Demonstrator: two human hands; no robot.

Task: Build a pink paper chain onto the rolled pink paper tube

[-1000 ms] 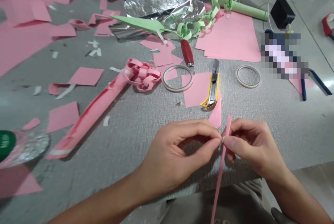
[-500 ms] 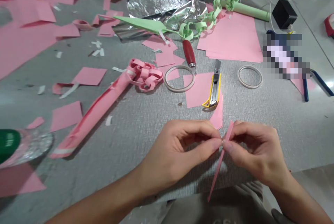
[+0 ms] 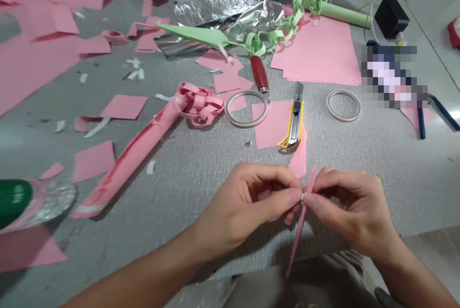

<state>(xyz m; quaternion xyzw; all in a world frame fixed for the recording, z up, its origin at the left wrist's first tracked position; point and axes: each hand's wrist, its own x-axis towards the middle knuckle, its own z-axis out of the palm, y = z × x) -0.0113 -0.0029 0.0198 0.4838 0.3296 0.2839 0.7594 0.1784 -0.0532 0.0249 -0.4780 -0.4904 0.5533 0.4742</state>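
Pinching one pink strip (image 3: 311, 179): right hand (image 3: 354, 207) | left hand (image 3: 247, 207): fingertips together, hold unclear | two tape rolls (image 3: 247, 124) | one cutter (image 3: 295, 123)

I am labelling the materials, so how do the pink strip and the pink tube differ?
The pink strip is narrow; the pink tube is much thicker. The strip is held at the fingertips; the tube lies on the table. The tube has paper loops at one end; the strip shows none. Both are pink and elongated.
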